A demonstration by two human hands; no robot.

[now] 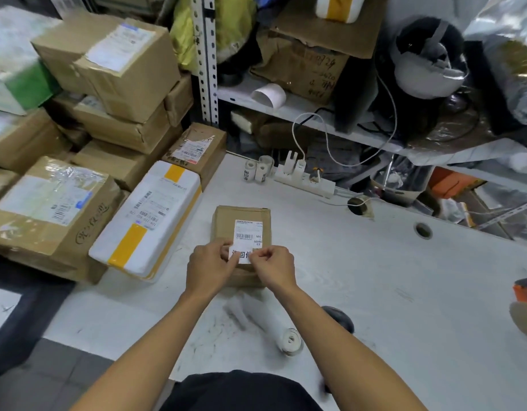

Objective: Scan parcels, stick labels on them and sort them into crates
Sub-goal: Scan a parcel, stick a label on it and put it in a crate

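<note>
While a small brown box (241,229) lies flat, long side pointing away, a white label (241,256) is held over it. It is pinched by the left hand (210,269) and the right hand (275,268).

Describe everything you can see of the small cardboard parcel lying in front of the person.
The small cardboard parcel is a brown box, somewhat creased, lying flat on the white table. A white shipping label with a barcode is stuck on its top. Over its near edge, the left hand and right hand pinch a smaller white sticker with bold black characters. The box's near part is hidden behind the hands.
</note>
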